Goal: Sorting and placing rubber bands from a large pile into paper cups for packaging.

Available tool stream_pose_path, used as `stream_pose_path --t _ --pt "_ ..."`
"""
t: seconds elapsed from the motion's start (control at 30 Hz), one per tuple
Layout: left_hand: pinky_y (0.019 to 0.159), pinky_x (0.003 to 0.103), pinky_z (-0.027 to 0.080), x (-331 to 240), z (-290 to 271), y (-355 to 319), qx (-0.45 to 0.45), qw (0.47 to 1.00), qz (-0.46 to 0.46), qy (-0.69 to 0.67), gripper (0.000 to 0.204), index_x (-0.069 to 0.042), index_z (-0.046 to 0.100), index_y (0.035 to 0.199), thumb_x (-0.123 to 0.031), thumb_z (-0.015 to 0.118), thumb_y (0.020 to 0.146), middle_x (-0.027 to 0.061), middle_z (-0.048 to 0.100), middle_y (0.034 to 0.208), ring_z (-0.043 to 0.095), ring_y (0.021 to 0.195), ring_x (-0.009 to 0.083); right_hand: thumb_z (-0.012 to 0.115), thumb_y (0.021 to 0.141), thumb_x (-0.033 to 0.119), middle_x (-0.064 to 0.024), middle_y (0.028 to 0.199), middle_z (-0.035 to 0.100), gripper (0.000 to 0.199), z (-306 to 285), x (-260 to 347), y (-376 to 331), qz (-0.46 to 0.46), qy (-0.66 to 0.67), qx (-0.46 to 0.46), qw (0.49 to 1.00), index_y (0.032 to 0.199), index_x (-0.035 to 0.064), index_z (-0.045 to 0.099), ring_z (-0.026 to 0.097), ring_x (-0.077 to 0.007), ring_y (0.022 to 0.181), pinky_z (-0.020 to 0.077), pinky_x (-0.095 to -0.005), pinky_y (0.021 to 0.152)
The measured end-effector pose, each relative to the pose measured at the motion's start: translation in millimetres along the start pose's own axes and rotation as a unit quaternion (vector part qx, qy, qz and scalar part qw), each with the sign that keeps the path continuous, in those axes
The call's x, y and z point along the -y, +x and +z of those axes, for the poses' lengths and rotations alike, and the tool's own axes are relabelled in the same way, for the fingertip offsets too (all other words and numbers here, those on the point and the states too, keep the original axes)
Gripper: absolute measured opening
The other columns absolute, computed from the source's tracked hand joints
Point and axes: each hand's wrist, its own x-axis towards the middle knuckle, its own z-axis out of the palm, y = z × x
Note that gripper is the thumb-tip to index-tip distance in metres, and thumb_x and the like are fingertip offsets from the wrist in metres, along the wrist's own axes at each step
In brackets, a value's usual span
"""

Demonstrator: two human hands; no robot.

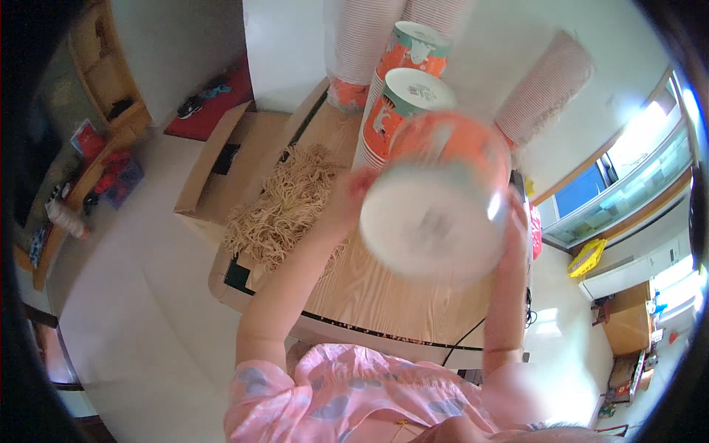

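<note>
An orange paper bucket (443, 214), smeared by motion, is held up in front of me with its round white base facing my head. My left hand (357, 193) grips its left side; the fingers are partly hidden behind the bucket. On the opposite side my right hand (515, 218) presses against the wall, its fingers blurred and mostly out of sight. Just behind stands a stack of like buckets (419, 92), upside down, with a green band and an animal print. A second such stack (422, 38) rises behind it. Left of my left hand lies a tangled heap of beige cord (292, 199).
The wood-grain table (384, 295) has a dark-edged front. An open cardboard box (214, 170) adjoins its left side. Tall stacks of pale nested tubs (362, 37) and a leaning stack (545, 88) stand against the wall. A black cable (464, 338) crosses the front edge.
</note>
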Motion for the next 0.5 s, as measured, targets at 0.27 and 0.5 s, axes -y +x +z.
stream_pose_path --t 0.27,0.5 --pt "0.096 0.031 0.041 57.3 21.6 -136.5 -0.051 0.961 -0.246 -0.117 0.045 0.0 0.057 0.12 -0.037 0.042 0.098 0.009 0.061 0.117 0.055 0.11 0.0175 0.058 0.074 -0.012 -0.0099 0.083 0.058 0.019 -21.7 -36.2 -139.4 -0.125 -0.345 -0.005 0.93 0.088 -0.0004 0.064 0.061 -0.0168 0.075 0.0519 -0.027 0.062" --pt "0.109 0.033 0.026 40.7 51.1 -131.8 -0.039 0.983 -0.173 -0.037 0.044 0.001 0.05 0.129 -0.03 0.042 0.099 0.0128 0.049 0.135 0.042 0.127 0.02 0.062 0.068 -0.011 -0.0102 0.088 0.061 0.024 -32.6 -47.8 -139.8 -0.12 -0.437 0.053 0.89 0.085 0.0055 0.067 0.063 -0.023 0.078 0.0516 -0.0295 0.064"
